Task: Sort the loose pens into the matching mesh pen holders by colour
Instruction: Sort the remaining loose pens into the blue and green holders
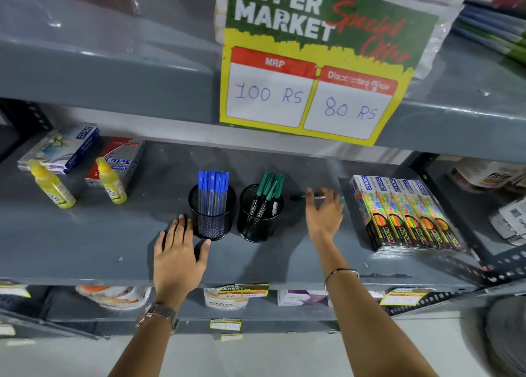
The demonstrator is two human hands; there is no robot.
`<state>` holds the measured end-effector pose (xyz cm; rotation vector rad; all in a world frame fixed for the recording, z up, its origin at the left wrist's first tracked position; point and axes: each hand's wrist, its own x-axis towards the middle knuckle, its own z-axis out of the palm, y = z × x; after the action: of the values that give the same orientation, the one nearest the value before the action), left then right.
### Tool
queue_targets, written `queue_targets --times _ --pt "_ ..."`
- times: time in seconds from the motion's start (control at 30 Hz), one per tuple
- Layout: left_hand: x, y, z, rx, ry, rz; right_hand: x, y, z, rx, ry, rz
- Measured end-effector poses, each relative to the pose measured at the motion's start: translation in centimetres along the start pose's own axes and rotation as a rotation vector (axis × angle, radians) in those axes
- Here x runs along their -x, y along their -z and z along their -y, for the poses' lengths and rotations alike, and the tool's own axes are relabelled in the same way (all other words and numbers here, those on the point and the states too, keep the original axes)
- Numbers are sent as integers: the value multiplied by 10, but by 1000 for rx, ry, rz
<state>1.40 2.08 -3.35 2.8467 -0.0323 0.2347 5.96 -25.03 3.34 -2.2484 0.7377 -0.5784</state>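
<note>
Two black mesh pen holders stand side by side on the grey shelf [85, 243]. The left holder [211, 220] is packed with several blue pens [213, 184]. The right holder [259, 220] has several green pens [269, 187]. One loose green pen [299, 197] lies on the shelf behind the right holder. My right hand [324, 214] hovers over that pen with fingers spread, covering its middle. My left hand [178, 258] rests flat on the shelf, thumb and fingers next to the base of the blue-pen holder, holding nothing.
Two yellow bottles [54, 186] and flat boxes [62, 147] stand at the left. A row of pencil boxes [404, 214] lies at the right. A price sign [316, 63] hangs from the upper shelf. More goods sit on the shelf below.
</note>
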Motion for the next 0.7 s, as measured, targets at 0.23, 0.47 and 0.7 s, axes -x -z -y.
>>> queue_targets --times 0.23,0.47,0.7 --pt "-2 -3 0 -11 18 -8 -24 -12 -26 569 364 370" --pt "-1 -1 0 -14 4 -15 -11 -11 -26 609 445 300" --pt "-1 0 -1 5 2 -4 4 19 14 114 300 -253"
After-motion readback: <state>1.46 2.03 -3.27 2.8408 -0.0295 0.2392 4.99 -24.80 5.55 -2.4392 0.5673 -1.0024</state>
